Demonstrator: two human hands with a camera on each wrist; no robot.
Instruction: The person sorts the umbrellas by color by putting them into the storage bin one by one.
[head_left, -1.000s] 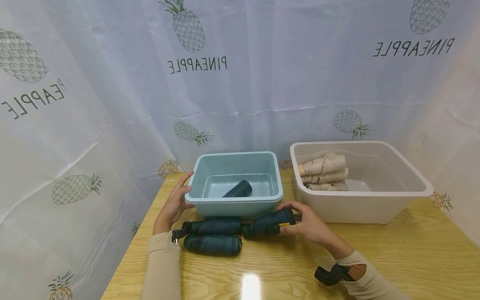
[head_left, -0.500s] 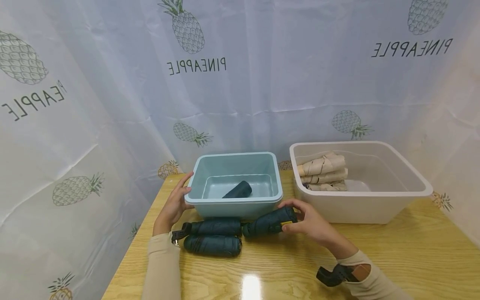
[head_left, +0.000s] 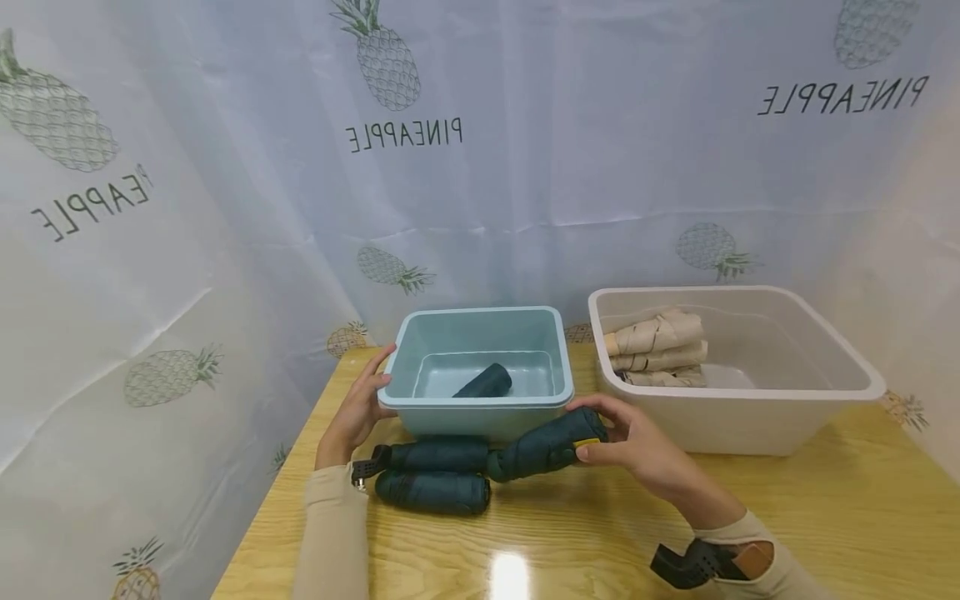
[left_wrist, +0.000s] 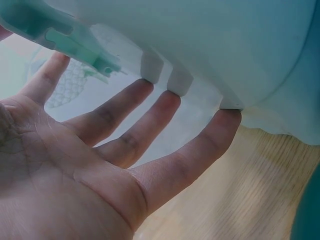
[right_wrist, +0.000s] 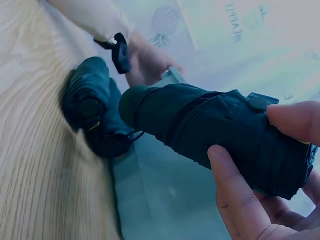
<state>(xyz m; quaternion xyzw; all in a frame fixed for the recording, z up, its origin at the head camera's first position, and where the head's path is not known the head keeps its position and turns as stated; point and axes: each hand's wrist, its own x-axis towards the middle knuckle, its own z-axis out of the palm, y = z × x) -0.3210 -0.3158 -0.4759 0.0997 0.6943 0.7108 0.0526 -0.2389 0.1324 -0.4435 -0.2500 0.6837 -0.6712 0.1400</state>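
The right hand [head_left: 645, 450] pinches a tilted dark folded umbrella [head_left: 551, 446] at its right end. The step looks like picking it up; the next move likely calls for a steady grip, clear of the blue bin [head_left: 472, 422]. The left hand [head_left: 358, 412] presses spread fingers to the bin's left side. Two more umbrellas [head_left: 435, 492] lie on the bench [head_left: 420, 554].

In my head view I read PINEAPPLE [head_left: 405, 133], mirrored, three times on the curtain [head_left: 600, 167]: at eleven o'clock, at two o'clock, and just past nine, where the word is broken. My right wrist view shows it, partly legible, near one o'clock.
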